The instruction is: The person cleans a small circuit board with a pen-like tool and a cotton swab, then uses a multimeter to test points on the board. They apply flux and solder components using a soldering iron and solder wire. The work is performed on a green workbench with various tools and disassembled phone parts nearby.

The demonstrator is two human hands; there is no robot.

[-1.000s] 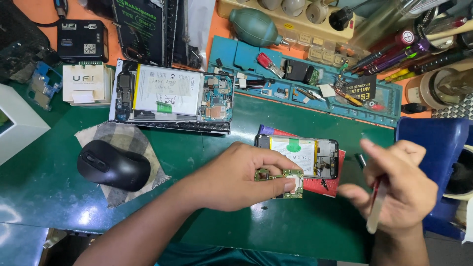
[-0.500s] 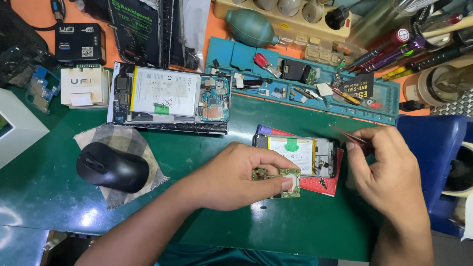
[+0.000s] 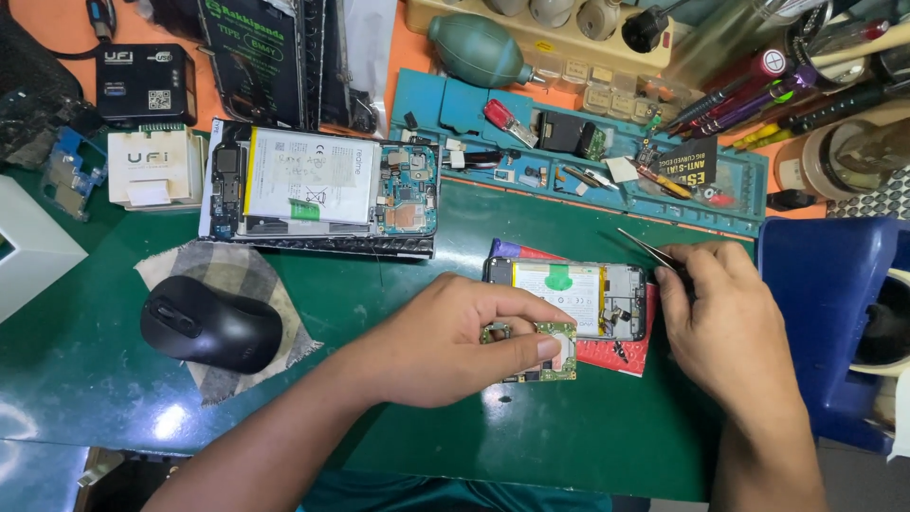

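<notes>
My left hand (image 3: 455, 341) pinches a small green circuit board (image 3: 555, 349) between thumb and fingers, just in front of an opened phone (image 3: 578, 296) with a white battery. The phone lies on a red pad (image 3: 621, 353) on the green mat (image 3: 398, 284). My right hand (image 3: 725, 318) rests at the phone's right end and grips thin metal tweezers (image 3: 645, 248), whose tips point up and to the left, clear of the phone.
A second opened phone (image 3: 322, 185) lies at the mat's back left. A black mouse (image 3: 210, 322) sits on a checked cloth (image 3: 199, 267). A blue parts tray (image 3: 607, 152), a green air blower (image 3: 479, 47), pens (image 3: 758, 90) and a blue box (image 3: 825, 313) border the work area.
My right hand has moved up from the mat's front right to the phone's right end, turning the tweezers so they point up and left. My left hand has stayed on the circuit board.
</notes>
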